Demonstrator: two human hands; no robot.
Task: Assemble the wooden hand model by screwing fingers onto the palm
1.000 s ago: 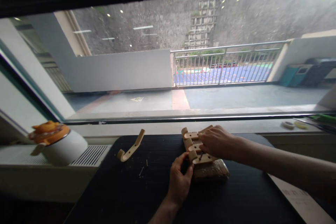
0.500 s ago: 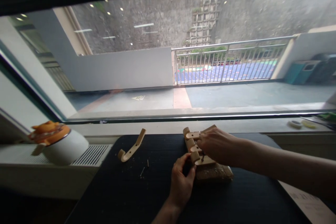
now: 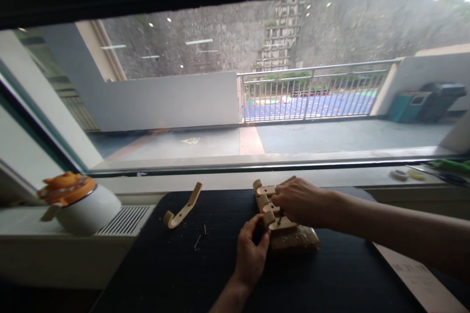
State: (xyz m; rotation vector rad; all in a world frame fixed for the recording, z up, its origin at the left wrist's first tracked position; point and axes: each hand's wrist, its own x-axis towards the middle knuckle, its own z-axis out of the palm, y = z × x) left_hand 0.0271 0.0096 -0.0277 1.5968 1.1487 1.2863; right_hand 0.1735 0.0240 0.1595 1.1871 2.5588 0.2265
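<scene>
Several pale wooden hooks with curled ends lie side by side across a rough piece of wood with bark (image 3: 295, 239). My left hand (image 3: 251, 249) grips the curled end of the nearest wooden hook (image 3: 284, 225) from the left, thumb and fingers closed on it. Over the same hook, my right hand (image 3: 299, 203) is closed, its fingers pressed together. A short dark shaft (image 3: 280, 218) shows beneath it, standing at the hook; whatever the fingers hold is hidden. Further left, a loose wooden hook (image 3: 183, 211) and two screws or nails (image 3: 198, 241) lie on the black table (image 3: 165, 274).
A white pot with an orange lid (image 3: 88, 208) stands on the sill at left, beside a vent grille (image 3: 127, 220). Rolls of tape (image 3: 399, 174) and scissors (image 3: 453, 179) lie on the right sill. Cardboard (image 3: 411, 279) sits at lower right. A window borders the far side.
The camera view has shifted slightly, moving the table things a little left in the picture. Both hands keep their places at the nearest hook.
</scene>
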